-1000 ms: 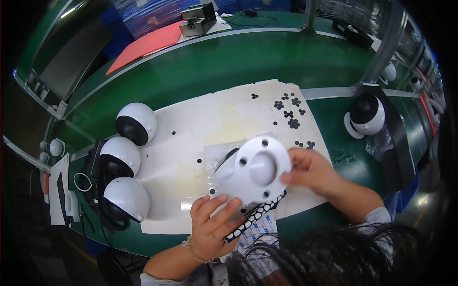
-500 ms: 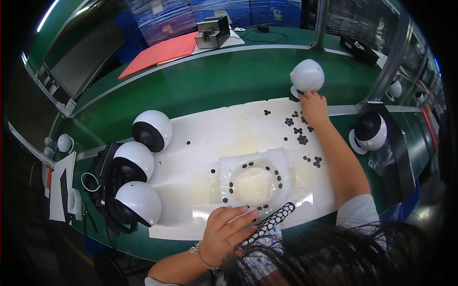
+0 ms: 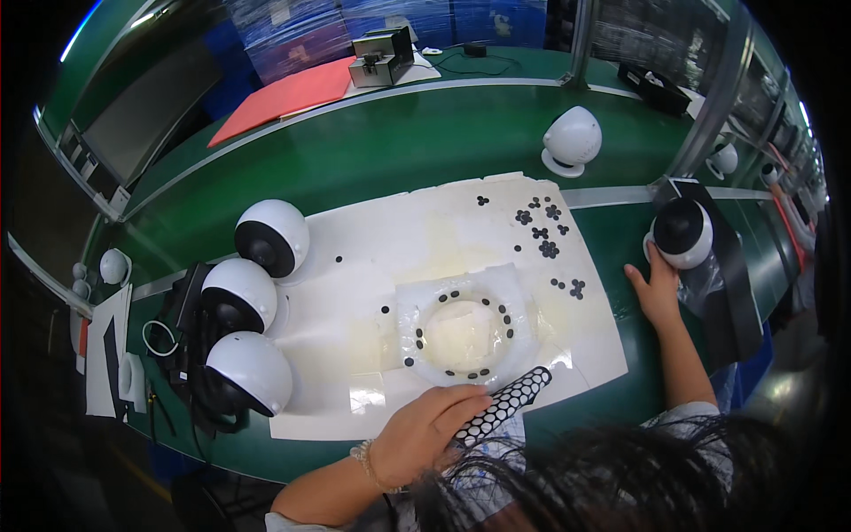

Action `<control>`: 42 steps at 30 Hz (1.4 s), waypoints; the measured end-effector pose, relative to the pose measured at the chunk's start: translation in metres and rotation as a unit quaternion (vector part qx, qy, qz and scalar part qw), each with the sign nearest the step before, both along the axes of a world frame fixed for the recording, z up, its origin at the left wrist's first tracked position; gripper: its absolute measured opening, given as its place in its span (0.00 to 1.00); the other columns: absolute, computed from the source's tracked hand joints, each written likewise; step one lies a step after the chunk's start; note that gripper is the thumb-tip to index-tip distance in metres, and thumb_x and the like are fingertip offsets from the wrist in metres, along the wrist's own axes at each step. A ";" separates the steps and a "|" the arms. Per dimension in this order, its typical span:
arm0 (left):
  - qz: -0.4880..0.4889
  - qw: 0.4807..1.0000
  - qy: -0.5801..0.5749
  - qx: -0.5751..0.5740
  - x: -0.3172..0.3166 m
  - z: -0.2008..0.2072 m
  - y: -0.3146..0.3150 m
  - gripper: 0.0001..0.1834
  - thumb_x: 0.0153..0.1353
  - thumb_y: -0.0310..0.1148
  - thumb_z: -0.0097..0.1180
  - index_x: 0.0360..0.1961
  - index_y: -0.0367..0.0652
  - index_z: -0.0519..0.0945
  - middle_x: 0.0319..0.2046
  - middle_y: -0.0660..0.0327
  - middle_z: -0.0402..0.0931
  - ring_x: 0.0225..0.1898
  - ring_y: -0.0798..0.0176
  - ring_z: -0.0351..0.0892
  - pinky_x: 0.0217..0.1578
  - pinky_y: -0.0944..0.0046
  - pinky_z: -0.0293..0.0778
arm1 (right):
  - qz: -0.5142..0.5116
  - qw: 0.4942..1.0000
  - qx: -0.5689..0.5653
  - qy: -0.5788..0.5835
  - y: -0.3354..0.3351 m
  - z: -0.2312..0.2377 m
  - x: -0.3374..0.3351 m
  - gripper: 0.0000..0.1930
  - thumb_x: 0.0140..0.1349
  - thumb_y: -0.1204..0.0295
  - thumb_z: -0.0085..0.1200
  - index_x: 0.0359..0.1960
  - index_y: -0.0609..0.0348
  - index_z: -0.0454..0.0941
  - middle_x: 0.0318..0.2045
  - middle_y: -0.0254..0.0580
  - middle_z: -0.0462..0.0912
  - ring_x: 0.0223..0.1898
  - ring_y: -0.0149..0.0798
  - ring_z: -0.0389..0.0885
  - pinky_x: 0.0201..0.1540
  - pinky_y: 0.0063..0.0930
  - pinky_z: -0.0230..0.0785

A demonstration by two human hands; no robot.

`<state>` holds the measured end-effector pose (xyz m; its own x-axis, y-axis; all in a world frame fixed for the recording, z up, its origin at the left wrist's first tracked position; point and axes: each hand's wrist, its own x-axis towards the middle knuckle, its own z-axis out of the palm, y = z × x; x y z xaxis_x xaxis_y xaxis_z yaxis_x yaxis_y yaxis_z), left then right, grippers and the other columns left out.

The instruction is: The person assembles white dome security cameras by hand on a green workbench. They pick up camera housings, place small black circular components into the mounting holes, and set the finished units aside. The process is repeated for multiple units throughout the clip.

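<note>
Head view: the right hand lies open against a dome camera just right of the white mat, its grip not yet closed. The left hand rests released on a perforated strip at the mat's near edge. I judge fetching underway; closing round the dome comes next.

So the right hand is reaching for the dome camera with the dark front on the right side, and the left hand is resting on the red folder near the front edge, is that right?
Not quite. The head view shows the left hand on a black strip with a white honeycomb pattern at the near edge of the white sheet; the red folder lies far back, untouched. The right hand does reach the dark-fronted dome camera on the right.
</note>
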<state>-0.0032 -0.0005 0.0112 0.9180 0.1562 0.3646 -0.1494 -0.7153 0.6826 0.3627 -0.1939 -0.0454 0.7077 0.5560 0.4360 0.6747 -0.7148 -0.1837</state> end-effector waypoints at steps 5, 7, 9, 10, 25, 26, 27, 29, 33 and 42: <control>-0.071 0.997 0.009 -0.004 -0.005 0.002 0.002 0.31 0.32 0.19 0.55 0.45 0.44 0.73 0.37 0.58 0.72 0.36 0.55 0.72 0.36 0.63 0.71 | 0.205 0.966 0.118 -0.102 0.009 0.039 0.000 0.11 0.49 0.81 0.53 0.37 0.61 0.77 0.32 0.45 0.77 0.37 0.45 0.75 0.41 0.29 0.65; -0.087 0.995 0.040 -0.002 -0.008 0.005 0.002 0.30 0.32 0.19 0.55 0.45 0.44 0.73 0.34 0.58 0.72 0.35 0.56 0.72 0.34 0.63 0.71 | 0.242 0.952 0.186 0.019 0.035 0.067 -0.033 0.11 0.51 0.82 0.52 0.37 0.63 0.76 0.34 0.44 0.77 0.35 0.41 0.76 0.40 0.25 0.66; -0.086 0.996 0.021 -0.001 -0.010 0.000 0.003 0.30 0.32 0.20 0.55 0.45 0.45 0.74 0.30 0.59 0.72 0.33 0.56 0.72 0.33 0.62 0.71 | 0.269 0.906 0.267 0.188 0.059 0.087 -0.064 0.13 0.56 0.78 0.51 0.44 0.63 0.74 0.35 0.39 0.77 0.36 0.30 0.75 0.39 0.20 0.66; -0.088 0.996 0.009 0.001 -0.010 -0.001 0.004 0.30 0.31 0.20 0.55 0.45 0.45 0.74 0.29 0.59 0.72 0.31 0.56 0.72 0.32 0.62 0.70 | 0.270 0.849 0.319 0.324 0.069 0.095 -0.077 0.15 0.57 0.76 0.50 0.47 0.64 0.72 0.36 0.37 0.77 0.36 0.27 0.74 0.38 0.19 0.66; 0.151 0.957 0.020 -0.247 -0.017 0.007 0.004 0.10 0.44 0.21 0.60 0.31 0.34 0.79 0.23 0.56 0.77 0.23 0.66 0.76 0.25 0.70 0.70 | 0.533 0.799 0.267 0.077 0.098 0.104 -0.151 0.20 0.55 0.69 0.54 0.50 0.56 0.68 0.36 0.38 0.76 0.35 0.38 0.74 0.43 0.28 0.61; 0.176 0.947 0.024 -0.267 -0.018 0.005 0.003 0.09 0.44 0.21 0.60 0.31 0.33 0.79 0.23 0.56 0.77 0.23 0.68 0.76 0.25 0.71 0.70 | 0.566 0.782 0.246 0.089 0.095 0.102 -0.158 0.20 0.53 0.69 0.55 0.48 0.55 0.69 0.35 0.37 0.76 0.34 0.38 0.73 0.41 0.28 0.60; 0.175 0.945 0.028 -0.275 -0.017 0.005 0.002 0.09 0.45 0.21 0.59 0.30 0.33 0.79 0.23 0.56 0.77 0.24 0.69 0.76 0.25 0.71 0.70 | 0.593 0.767 0.224 0.101 0.089 0.100 -0.166 0.19 0.51 0.69 0.57 0.47 0.54 0.71 0.34 0.35 0.76 0.34 0.38 0.73 0.40 0.28 0.60; 0.174 0.940 0.035 -0.290 -0.018 0.005 0.001 0.07 0.45 0.21 0.59 0.29 0.33 0.79 0.24 0.57 0.78 0.24 0.70 0.76 0.25 0.71 0.70 | 0.619 0.754 0.197 0.100 0.085 0.095 -0.171 0.18 0.48 0.70 0.59 0.43 0.53 0.73 0.32 0.31 0.76 0.34 0.37 0.73 0.37 0.28 0.59; 0.152 0.961 -0.008 -0.233 -0.016 0.000 0.003 0.08 0.44 0.20 0.58 0.29 0.34 0.79 0.24 0.56 0.77 0.24 0.66 0.76 0.25 0.70 0.70 | 0.610 0.770 0.163 0.092 0.086 0.092 -0.170 0.14 0.45 0.71 0.61 0.37 0.50 0.76 0.31 0.28 0.75 0.35 0.34 0.73 0.35 0.28 0.58; 0.142 0.972 -0.015 -0.185 -0.015 0.002 0.005 0.09 0.44 0.22 0.57 0.31 0.35 0.78 0.22 0.55 0.75 0.22 0.61 0.76 0.24 0.68 0.69 | 0.647 0.722 0.212 -0.122 0.085 0.088 -0.163 0.08 0.44 0.73 0.57 0.30 0.49 0.79 0.39 0.27 0.77 0.43 0.32 0.73 0.34 0.25 0.59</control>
<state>-0.0185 0.0045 0.0136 0.8084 0.5278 0.2607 -0.0053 -0.4364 0.8998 0.1994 -0.1085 0.0427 -0.4124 0.4630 0.7846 0.7767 0.6287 0.0373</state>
